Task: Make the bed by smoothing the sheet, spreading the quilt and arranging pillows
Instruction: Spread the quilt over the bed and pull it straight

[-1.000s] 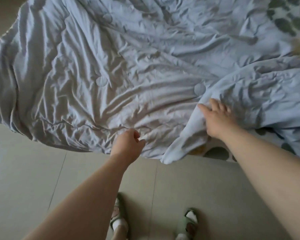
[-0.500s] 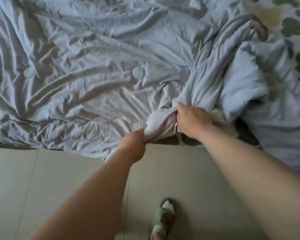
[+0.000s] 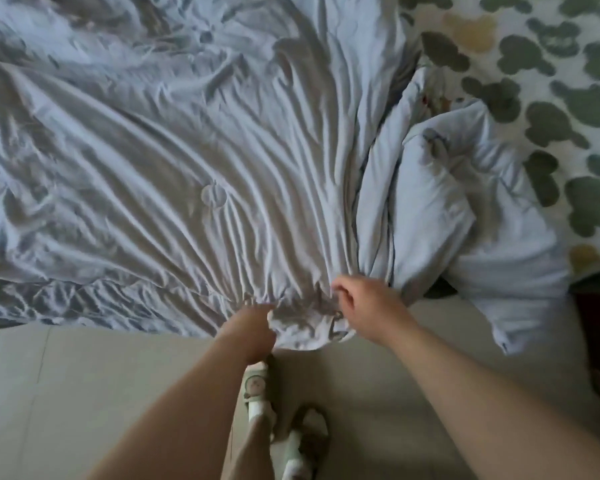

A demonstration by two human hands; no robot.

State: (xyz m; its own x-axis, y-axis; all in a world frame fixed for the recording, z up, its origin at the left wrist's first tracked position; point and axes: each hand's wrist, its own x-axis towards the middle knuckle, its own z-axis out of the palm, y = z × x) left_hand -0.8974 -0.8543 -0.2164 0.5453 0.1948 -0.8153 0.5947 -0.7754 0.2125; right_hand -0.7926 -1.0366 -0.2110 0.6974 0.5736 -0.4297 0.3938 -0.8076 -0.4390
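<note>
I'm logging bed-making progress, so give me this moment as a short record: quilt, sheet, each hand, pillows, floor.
quilt: light blue quilt, heavily creased, gathered into a bunch at the bed's near edge; its right part lies folded in a heap
sheet: green-patterned sheet, uncovered on the right
left hand: left hand grips the bunched quilt edge
right hand: right hand, fingers curled into the same bunch
pillows: none in view
floor: beige tiled floor; green slippers below the hands
</note>
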